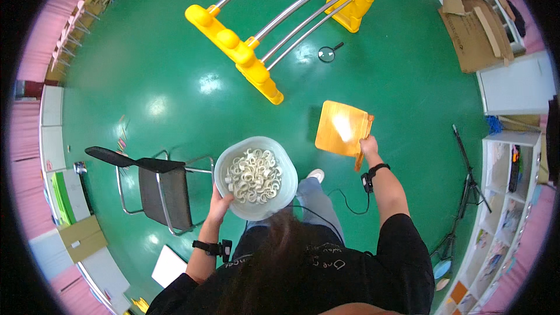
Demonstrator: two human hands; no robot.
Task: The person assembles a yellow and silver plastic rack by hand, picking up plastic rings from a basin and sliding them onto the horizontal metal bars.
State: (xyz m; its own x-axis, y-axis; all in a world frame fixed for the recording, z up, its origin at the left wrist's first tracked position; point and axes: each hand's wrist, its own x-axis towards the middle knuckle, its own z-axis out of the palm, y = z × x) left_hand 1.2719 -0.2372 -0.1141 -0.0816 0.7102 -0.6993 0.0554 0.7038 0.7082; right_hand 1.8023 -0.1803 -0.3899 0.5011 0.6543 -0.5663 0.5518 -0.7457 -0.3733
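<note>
My left hand [220,203] grips the lower left rim of a pale, round plastic basin [223,166], its thumb over the edge. Inside lies a heap of small white rings [255,178], some of them open loops. Over on the right, my right hand [369,146] is closed around the edge of a small wooden chair [340,130]; its glossy, orange-brown seat shows from above. The fingers on the chair's far side are partly hidden. Basin and chair are apart, one on each side of my legs.
A black chair with a metal frame [165,195] stands left of the basin. Ahead is a yellow rack with metal bars [251,64], with a magnifying glass [326,54] on the green floor beyond. To the right are a black tripod [468,184], white shelves [496,198] and a cardboard box [475,38].
</note>
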